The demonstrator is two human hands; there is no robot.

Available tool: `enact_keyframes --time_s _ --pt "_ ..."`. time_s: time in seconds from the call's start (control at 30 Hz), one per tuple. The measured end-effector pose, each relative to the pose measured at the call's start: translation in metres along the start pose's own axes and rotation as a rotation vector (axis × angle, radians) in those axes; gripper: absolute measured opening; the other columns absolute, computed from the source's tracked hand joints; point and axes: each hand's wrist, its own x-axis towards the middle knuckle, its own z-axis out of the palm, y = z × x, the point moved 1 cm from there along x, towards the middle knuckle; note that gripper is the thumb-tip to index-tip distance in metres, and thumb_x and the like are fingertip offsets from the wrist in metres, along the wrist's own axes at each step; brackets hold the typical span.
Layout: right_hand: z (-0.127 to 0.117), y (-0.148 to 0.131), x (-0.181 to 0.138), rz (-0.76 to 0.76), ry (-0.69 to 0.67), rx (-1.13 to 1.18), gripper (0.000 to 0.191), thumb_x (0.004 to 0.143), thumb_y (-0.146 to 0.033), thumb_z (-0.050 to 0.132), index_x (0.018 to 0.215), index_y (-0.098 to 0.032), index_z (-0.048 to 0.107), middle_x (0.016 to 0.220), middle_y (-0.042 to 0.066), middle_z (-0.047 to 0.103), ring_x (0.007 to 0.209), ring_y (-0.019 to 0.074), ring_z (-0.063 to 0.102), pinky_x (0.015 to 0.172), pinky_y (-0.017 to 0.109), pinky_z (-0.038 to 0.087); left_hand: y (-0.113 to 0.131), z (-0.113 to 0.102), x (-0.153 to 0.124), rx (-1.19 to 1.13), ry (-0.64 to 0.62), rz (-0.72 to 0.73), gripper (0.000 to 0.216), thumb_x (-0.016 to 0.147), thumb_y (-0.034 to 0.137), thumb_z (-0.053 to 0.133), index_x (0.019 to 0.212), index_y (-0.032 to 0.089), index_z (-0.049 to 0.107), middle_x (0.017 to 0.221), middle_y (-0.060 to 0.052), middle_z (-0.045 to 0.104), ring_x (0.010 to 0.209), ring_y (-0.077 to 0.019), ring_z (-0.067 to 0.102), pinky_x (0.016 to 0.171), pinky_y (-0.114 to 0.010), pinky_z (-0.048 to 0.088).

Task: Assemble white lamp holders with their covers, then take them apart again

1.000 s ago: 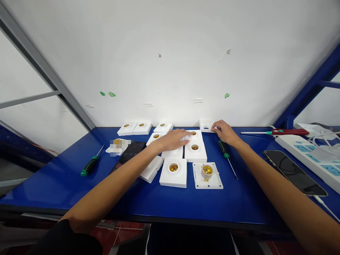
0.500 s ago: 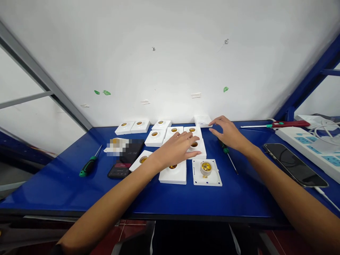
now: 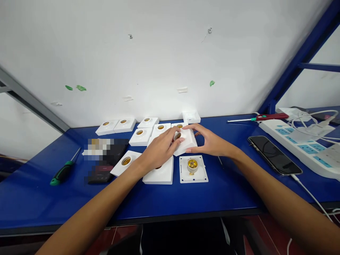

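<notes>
Now gripping one square bulb socket (image 3: 189, 141) between left hand (image 3: 160, 147) and right hand (image 3: 212, 141), both loose and apart half a second ago. Tilted among neighbouring sockets (image 3: 136, 140) on the table (image 3: 207, 198), just behind an uncovered socket base (image 3: 193, 170). Seemingly focused on handling this single piece.
</notes>
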Motion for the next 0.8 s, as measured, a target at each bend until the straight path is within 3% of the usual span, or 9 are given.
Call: enact_keyframes --time_s 0.23,0.33,0.43,0.53,0.7,0.8 --pt "0.004 0.0 0.006 0.006 -0.003 0.239 0.069 0.076 -0.043 0.086 0.138 -0.03 0.057 0.148 0.007 0.059 0.134 0.0298 0.06 0.123 0.053 0.043 0.002 0.002 0.001 -0.058 0.095 -0.035 0.023 0.108 0.041 0.042 0.116 0.023 0.055 0.081 -0.001 0.06 0.075 -0.0212 0.058 0.073 -0.037 0.045" --pt "-0.001 0.0 0.003 0.03 -0.014 0.285 0.075 0.076 -0.038 0.087 0.141 -0.029 0.051 0.137 0.008 0.065 0.131 0.0294 0.063 0.122 0.054 0.044 0.001 -0.006 0.001 -0.087 0.148 -0.079 0.022 0.108 0.041 0.043 0.114 0.024 0.056 0.076 0.001 0.055 0.07 -0.0194 0.055 0.068 -0.035 0.043" --pt "-0.01 0.003 -0.001 0.105 -0.011 0.264 0.087 0.074 -0.035 0.089 0.147 -0.028 0.044 0.131 0.009 0.066 0.131 0.0291 0.064 0.124 0.053 0.042 -0.008 -0.021 0.003 -0.221 0.347 -0.149 0.023 0.109 0.045 0.041 0.109 0.025 0.053 0.073 0.002 0.052 0.066 -0.0174 0.053 0.064 -0.033 0.042" --pt "-0.017 0.005 -0.005 0.133 -0.059 0.213 0.085 0.075 -0.038 0.088 0.148 -0.028 0.044 0.131 0.008 0.065 0.129 0.0278 0.065 0.124 0.052 0.042 -0.019 -0.028 0.006 -0.448 0.52 -0.208 0.022 0.109 0.045 0.041 0.106 0.025 0.05 0.074 0.003 0.053 0.067 -0.0152 0.055 0.064 -0.03 0.046" --pt "-0.021 0.005 -0.008 0.149 -0.131 -0.116 0.059 0.078 -0.051 0.084 0.13 -0.03 0.066 0.139 0.008 0.065 0.131 0.0335 0.06 0.117 0.061 0.043 -0.02 -0.014 0.009 -0.833 0.425 -0.324 0.015 0.106 0.038 0.051 0.113 0.025 0.047 0.087 0.001 0.063 0.074 -0.0137 0.064 0.065 -0.026 0.048" --pt "-0.019 0.002 -0.007 0.097 -0.038 -0.243 0.056 0.076 -0.055 0.085 0.124 -0.03 0.069 0.141 0.007 0.065 0.136 0.0348 0.055 0.118 0.062 0.038 -0.012 -0.009 0.007 -0.928 0.352 -0.333 0.019 0.104 0.036 0.057 0.115 0.023 0.049 0.092 -0.001 0.065 0.079 -0.0146 0.067 0.068 -0.027 0.048"
